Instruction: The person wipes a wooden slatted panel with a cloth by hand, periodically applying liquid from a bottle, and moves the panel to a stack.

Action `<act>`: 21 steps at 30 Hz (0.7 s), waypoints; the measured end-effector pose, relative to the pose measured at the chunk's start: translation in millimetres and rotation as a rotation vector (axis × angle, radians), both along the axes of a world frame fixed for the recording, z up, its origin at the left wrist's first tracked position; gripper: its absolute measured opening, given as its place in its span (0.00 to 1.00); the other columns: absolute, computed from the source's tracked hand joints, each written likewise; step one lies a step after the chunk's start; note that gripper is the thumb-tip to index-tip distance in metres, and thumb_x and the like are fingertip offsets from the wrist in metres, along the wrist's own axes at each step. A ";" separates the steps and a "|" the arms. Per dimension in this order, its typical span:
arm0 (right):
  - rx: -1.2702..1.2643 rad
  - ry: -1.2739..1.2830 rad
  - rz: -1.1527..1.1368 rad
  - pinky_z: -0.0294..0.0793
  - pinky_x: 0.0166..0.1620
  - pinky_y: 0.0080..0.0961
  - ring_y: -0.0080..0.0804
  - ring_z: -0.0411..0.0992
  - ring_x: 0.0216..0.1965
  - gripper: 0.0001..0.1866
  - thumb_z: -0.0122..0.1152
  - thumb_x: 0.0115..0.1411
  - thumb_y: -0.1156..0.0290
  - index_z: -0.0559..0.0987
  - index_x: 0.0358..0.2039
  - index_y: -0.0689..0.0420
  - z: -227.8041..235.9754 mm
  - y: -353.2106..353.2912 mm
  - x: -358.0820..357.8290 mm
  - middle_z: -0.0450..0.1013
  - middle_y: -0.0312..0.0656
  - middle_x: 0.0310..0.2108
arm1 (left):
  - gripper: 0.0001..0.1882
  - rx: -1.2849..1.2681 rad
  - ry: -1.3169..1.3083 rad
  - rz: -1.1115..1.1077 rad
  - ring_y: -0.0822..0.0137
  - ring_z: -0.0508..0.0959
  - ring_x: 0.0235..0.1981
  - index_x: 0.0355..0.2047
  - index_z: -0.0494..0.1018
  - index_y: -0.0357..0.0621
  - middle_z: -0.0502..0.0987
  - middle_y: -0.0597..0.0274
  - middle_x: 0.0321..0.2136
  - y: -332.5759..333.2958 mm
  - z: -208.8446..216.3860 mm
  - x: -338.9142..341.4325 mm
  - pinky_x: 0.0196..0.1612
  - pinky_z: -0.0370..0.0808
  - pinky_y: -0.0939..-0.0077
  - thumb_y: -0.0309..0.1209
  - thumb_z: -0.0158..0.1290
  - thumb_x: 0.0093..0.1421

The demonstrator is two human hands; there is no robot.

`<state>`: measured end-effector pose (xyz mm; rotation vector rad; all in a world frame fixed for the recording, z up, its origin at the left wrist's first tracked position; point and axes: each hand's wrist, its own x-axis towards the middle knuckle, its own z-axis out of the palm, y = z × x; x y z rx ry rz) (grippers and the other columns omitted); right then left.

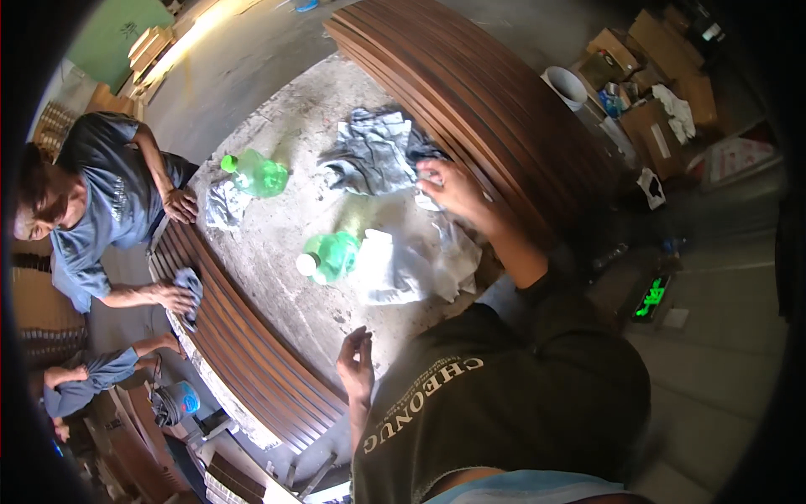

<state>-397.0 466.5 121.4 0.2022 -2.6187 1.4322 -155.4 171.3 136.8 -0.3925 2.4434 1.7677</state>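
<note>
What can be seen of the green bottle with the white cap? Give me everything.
The bottle looks like thin, see-through plastic, pale green and glinting brightly. Its white cap is on and points to the picture's left. It rests on the worn, pale tabletop, just left of a white cloth; whether they touch is unclear. From this overhead angle, its upright or lying pose and its fill level can't be settled. Neither the left hand nor the right hand touches it.

Right arm [519, 252] extended forward, right hand [453, 186] loosely curled; left hand [357, 368] held back, half-curled.
</note>
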 end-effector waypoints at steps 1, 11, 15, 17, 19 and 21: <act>-0.001 0.064 -0.041 0.73 0.39 0.27 0.37 0.75 0.32 0.18 0.64 0.51 0.63 0.76 0.42 0.55 -2.9 2.2 -18.7 0.75 0.43 0.37 | 0.11 -0.012 -0.002 0.031 0.70 0.77 0.33 0.42 0.73 0.37 0.79 0.57 0.32 6.5 2.5 -6.1 0.36 0.74 0.76 0.23 0.49 0.58; 0.748 0.270 0.361 0.47 0.63 0.46 0.35 0.49 0.65 0.34 0.54 0.55 0.50 0.62 0.60 0.50 -49.2 -98.9 -104.4 0.52 0.39 0.64 | 0.11 -0.055 -0.091 0.041 0.71 0.75 0.38 0.43 0.71 0.34 0.77 0.58 0.35 20.1 7.3 -14.3 0.45 0.70 0.77 0.24 0.50 0.59; -0.066 -0.432 -0.002 0.60 0.57 0.34 0.39 0.65 0.53 0.28 0.51 0.59 0.51 0.69 0.54 0.56 -27.5 -86.6 -158.1 0.68 0.46 0.52 | 0.13 0.234 -0.070 0.319 0.68 0.76 0.37 0.44 0.70 0.32 0.77 0.54 0.34 -5.3 -7.8 19.2 0.43 0.72 0.75 0.24 0.49 0.60; -0.650 -0.454 -0.030 0.66 0.52 0.27 0.33 0.70 0.45 0.28 0.57 0.56 0.53 0.70 0.53 0.58 24.4 -77.0 -145.4 0.71 0.42 0.48 | 0.11 0.183 -0.028 0.399 0.69 0.78 0.35 0.42 0.72 0.33 0.79 0.56 0.33 -17.4 -3.7 27.9 0.42 0.73 0.77 0.25 0.49 0.59; -0.979 -0.645 0.033 0.73 0.44 0.28 0.32 0.74 0.36 0.24 0.54 0.58 0.53 0.74 0.44 0.62 74.9 -61.1 -124.8 0.75 0.39 0.37 | 0.11 0.172 0.049 0.364 0.69 0.78 0.35 0.42 0.72 0.33 0.79 0.55 0.34 -25.3 6.9 17.9 0.43 0.73 0.76 0.25 0.49 0.60; -1.148 -0.707 0.153 0.66 0.53 0.27 0.30 0.70 0.46 0.25 0.56 0.57 0.56 0.71 0.52 0.57 105.7 -57.3 -100.1 0.71 0.40 0.47 | 0.11 0.067 0.148 0.313 0.67 0.78 0.36 0.43 0.72 0.35 0.78 0.55 0.34 -30.4 16.1 -0.5 0.44 0.73 0.75 0.24 0.49 0.59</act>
